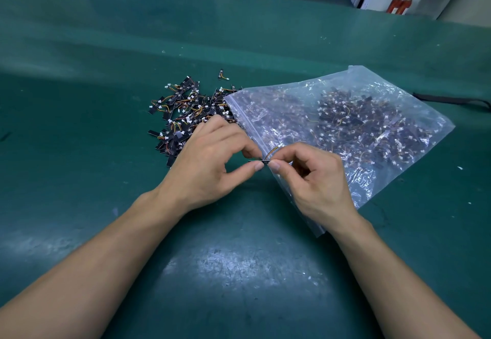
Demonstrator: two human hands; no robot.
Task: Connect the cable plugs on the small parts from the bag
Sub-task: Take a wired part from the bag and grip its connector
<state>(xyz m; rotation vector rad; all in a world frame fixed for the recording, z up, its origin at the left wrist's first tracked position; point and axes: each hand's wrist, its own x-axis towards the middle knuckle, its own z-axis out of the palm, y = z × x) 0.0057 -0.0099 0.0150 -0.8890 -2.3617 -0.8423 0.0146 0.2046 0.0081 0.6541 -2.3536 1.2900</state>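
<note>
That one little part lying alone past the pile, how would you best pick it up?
Probably by the stray part's black strip, pinched across its narrow width from above. It lies flat on the mat, apart from the pile, so fingers have room on both sides. Its thin cable looks floppy and would let the part dangle.

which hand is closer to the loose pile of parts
Left. The left hand sits beside the pile; the right hand is farther off, over the bag.
</note>
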